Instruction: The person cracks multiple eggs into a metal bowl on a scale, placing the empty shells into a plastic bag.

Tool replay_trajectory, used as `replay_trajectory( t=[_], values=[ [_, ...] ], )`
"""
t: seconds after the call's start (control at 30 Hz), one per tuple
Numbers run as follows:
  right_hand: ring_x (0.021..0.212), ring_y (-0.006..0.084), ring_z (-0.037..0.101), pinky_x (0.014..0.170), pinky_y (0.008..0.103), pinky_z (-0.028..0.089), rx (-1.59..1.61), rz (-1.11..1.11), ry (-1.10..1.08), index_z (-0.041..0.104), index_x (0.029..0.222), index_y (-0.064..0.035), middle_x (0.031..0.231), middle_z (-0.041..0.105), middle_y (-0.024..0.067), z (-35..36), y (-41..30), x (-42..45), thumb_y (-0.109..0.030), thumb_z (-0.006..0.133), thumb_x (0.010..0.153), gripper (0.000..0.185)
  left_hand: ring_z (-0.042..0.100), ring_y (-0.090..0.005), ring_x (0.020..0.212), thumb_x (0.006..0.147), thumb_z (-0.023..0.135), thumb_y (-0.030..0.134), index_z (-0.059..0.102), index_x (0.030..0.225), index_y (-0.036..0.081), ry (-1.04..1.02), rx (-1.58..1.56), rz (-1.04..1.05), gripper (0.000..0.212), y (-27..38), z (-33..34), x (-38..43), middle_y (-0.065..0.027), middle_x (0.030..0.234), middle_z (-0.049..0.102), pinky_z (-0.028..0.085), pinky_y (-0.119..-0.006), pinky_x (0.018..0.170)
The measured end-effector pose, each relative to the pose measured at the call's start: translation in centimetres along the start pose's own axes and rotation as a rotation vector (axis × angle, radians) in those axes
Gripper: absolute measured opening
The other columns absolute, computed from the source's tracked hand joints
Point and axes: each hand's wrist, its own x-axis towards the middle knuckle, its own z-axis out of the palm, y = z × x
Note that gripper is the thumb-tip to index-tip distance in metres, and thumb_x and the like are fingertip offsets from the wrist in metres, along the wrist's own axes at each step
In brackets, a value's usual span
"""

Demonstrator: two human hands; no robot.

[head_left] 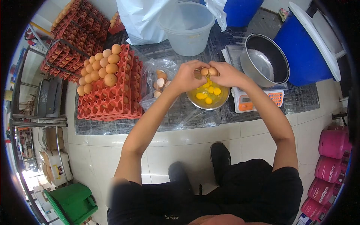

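Observation:
Both of my hands are over a round metal bowl (208,107) that holds several yellow yolks (208,100) in clear egg white. My left hand (189,75) grips one half of a cracked brown egg (204,71). The other half of the shell (213,71) is in my right hand (227,74). A gap shows between the two halves, with egg hanging below it. To the left of the bowl, a clear plastic bag (146,99) contains several broken eggshells (160,82). My fingertips partly hide the shell halves.
Red egg trays (112,98) with brown eggs (110,80) are stacked at left. A digital scale (253,101) bears a metal pot (265,60) at right. Behind the bowl stand a translucent plastic bucket (187,42) and a white bag (143,22). Pink gas cylinders (332,143) line the right floor.

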Motion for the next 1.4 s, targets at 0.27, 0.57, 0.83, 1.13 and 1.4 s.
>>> replay_trajectory(
  t=[0.27,0.57,0.83,1.13,1.4],
  values=[
    [0.108,0.0358,0.075,0.093,0.0434,0.058,0.313,-0.050,-0.005,0.062,0.139,-0.0024,0.116,0.076,0.0228,0.1,-2.0,2.2,-0.038,0.080,0.092,0.061,0.075,-0.0214,0.116,0.085,0.080,0.001,0.072,0.132,0.001,0.088,-0.161,-0.122,0.047,1.9,-4.0,-1.2,-0.0129,0.127,0.075,0.063,-0.037,0.101],
    [0.095,0.0196,0.071,0.088,0.0353,0.056,0.235,-0.245,0.121,0.054,0.152,-0.0084,0.131,0.074,0.0144,5.1,-7.0,7.9,-0.028,0.082,0.095,0.066,0.075,-0.0248,0.107,0.085,0.083,0.007,0.071,0.132,0.002,0.195,0.372,-0.225,0.049,4.8,-13.2,-8.6,-0.0127,0.123,0.076,0.060,-0.037,0.091],
    [0.088,0.0188,0.069,0.083,0.0372,0.058,0.360,-0.111,0.109,0.059,0.147,-0.0088,0.123,0.073,0.0128,3.2,-6.3,3.9,-0.018,0.082,0.092,0.061,0.075,-0.0286,0.089,0.085,0.080,0.017,0.077,0.111,0.003,0.503,0.787,-0.333,0.029,12.1,-23.7,-12.7,-0.0159,0.098,0.077,0.059,-0.041,0.079],
    [0.084,0.0181,0.068,0.082,0.0360,0.056,0.352,-0.094,0.108,0.061,0.143,-0.0087,0.112,0.071,0.0094,3.3,-6.0,2.5,-0.018,0.081,0.092,0.055,0.072,-0.0432,0.102,0.081,0.084,0.027,0.078,0.114,0.004,0.421,0.903,-0.605,0.040,4.1,-32.7,-20.3,-0.0208,0.107,0.074,0.059,-0.050,0.092],
    [0.078,0.0154,0.068,0.073,0.0343,0.055,0.393,-0.135,0.135,0.063,0.140,-0.0078,0.102,0.071,0.0049,3.8,-4.7,2.8,-0.018,0.079,0.094,0.050,0.073,-0.0434,0.095,0.079,0.080,0.026,0.073,0.107,0.004,0.484,1.087,-0.628,0.036,-0.6,-32.1,-19.9,-0.0200,0.092,0.076,0.058,-0.054,0.086]
  ],
)
